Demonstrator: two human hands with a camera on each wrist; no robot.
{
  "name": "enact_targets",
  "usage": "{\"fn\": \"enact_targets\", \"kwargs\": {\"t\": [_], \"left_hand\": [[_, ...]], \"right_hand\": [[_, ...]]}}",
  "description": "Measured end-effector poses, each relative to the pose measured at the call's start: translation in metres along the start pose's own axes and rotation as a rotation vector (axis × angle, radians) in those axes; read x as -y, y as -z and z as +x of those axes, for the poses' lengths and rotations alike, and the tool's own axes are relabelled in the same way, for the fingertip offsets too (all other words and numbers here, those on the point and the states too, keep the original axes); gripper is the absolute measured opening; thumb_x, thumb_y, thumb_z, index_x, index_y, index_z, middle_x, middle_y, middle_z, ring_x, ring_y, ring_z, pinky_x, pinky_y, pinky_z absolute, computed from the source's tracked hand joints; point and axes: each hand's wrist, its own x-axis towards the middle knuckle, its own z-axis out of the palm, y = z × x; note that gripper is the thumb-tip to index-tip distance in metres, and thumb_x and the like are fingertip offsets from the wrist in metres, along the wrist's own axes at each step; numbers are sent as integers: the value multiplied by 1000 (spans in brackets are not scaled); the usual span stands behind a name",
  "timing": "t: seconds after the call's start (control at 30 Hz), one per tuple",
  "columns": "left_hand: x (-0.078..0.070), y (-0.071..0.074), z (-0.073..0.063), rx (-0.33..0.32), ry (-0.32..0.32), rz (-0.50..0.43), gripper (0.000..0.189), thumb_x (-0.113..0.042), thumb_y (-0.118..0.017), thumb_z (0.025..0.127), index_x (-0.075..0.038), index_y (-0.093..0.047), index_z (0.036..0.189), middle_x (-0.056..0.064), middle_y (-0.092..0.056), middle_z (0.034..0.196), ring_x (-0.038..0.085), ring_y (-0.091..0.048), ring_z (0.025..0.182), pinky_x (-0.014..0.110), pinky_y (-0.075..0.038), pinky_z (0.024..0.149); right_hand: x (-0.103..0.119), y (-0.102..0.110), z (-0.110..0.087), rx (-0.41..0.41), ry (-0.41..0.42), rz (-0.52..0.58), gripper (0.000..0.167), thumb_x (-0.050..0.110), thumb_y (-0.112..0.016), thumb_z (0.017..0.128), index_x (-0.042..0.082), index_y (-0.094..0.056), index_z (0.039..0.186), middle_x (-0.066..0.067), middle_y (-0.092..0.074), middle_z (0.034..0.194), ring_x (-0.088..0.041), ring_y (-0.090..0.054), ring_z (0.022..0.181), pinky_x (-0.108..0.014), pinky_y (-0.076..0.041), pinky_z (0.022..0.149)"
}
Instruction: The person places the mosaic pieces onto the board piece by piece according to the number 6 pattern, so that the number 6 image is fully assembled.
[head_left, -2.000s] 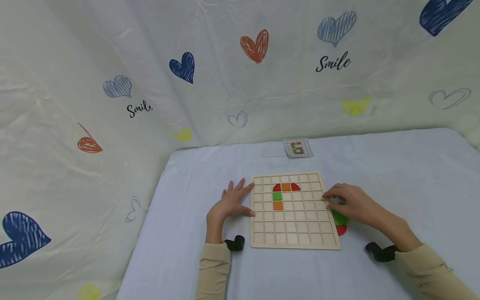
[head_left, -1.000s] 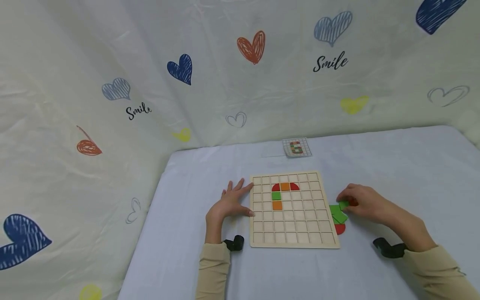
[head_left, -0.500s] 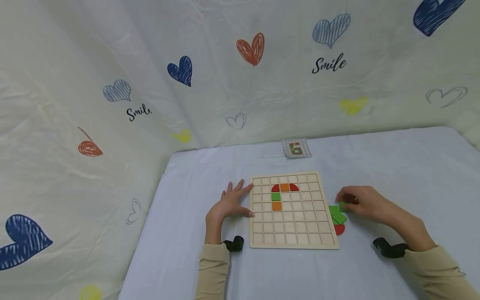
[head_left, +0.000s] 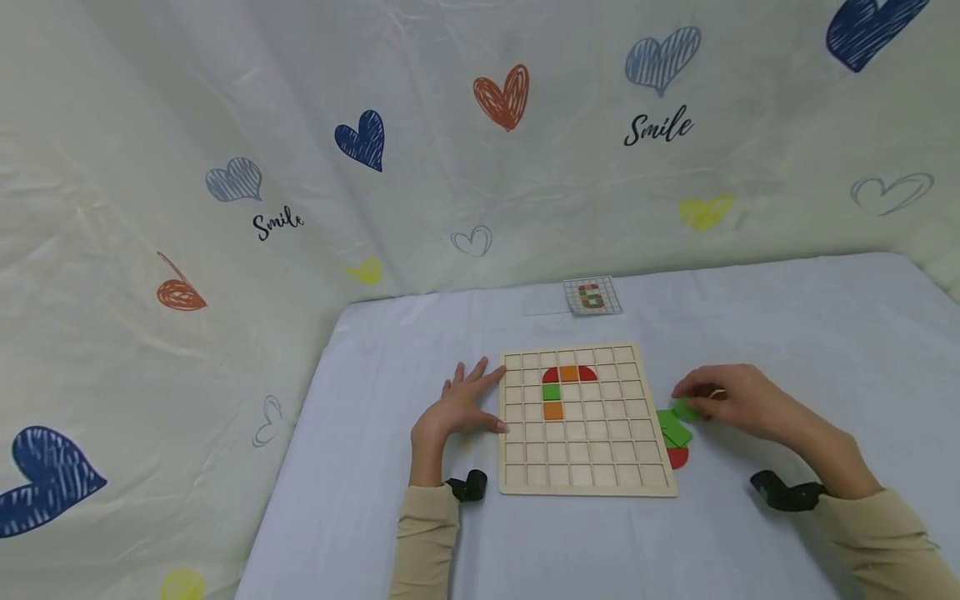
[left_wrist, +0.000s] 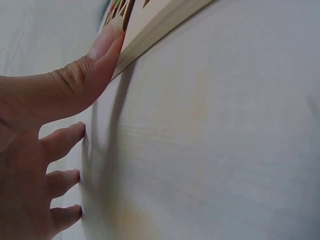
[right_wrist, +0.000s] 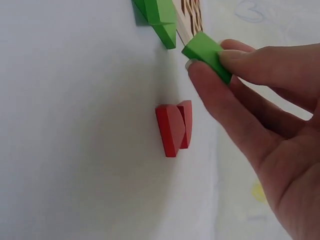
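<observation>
A wooden grid board (head_left: 600, 475) lies on the table with red quarter-round tiles (head_left: 587, 374), orange square tiles (head_left: 553, 410) and a green square tile (head_left: 551, 392) set in its cells. My left hand (head_left: 457, 410) is spread at the board's left edge; in the left wrist view its thumb (left_wrist: 102, 47) touches the rim, and the other fingertips meet the cloth. Right of the board, my right hand (head_left: 738, 402) pinches a green tile (right_wrist: 206, 54) between thumb and fingers. Loose green tiles (head_left: 672, 427) and a red tile (head_left: 678, 457) lie against the board's right side.
Toward the back of the table lies a card (head_left: 593, 297) printed with a grid and a coloured pattern. Two red pieces (right_wrist: 172, 127) rest on the cloth below the right hand in the right wrist view. A white cloth with printed hearts hangs behind the table.
From the board's right edge, my right hand has moved rightward to the loose tiles and now pinches a green one. My left hand and the tiles on the board stay put.
</observation>
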Motion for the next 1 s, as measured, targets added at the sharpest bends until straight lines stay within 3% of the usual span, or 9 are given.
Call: {"fn": "enact_targets", "kwargs": {"t": [0.27,0.53,0.83,1.0], "left_hand": [[-1,1,0,8,-7,9,98,-28,-90,79,-27,-36,162,6,-12,174,41,7,159,61,-2,128],[-1,1,0,10,1,9,98,-28,-90,79,-26,-36,162,6,-12,174,41,7,159,61,-3,128],[0,-1,2,11,4,6,98,-29,-90,80,-27,-36,162,6,-12,174,40,7,159,60,-2,128],[1,0,2,11,2,5,98,-29,-90,79,-27,-36,162,5,-12,174,40,7,159,60,-2,128]], "right_hand": [[6,-7,2,-45,-31,56,29,6,-80,87,4,-76,115,-11,-76,109,-1,-59,81,-22,-53,57],[10,-18,5,-80,-17,73,34,10,-82,86,4,-76,119,-7,-76,108,-5,-65,88,-18,-56,75],[20,-31,12,-64,-13,95,33,12,-84,85,2,-77,116,-4,-76,104,-13,-68,87,-30,-63,79],[25,-35,16,-53,-4,111,34,13,-85,85,3,-77,115,-3,-76,102,-11,-68,84,-21,-60,75]]}}
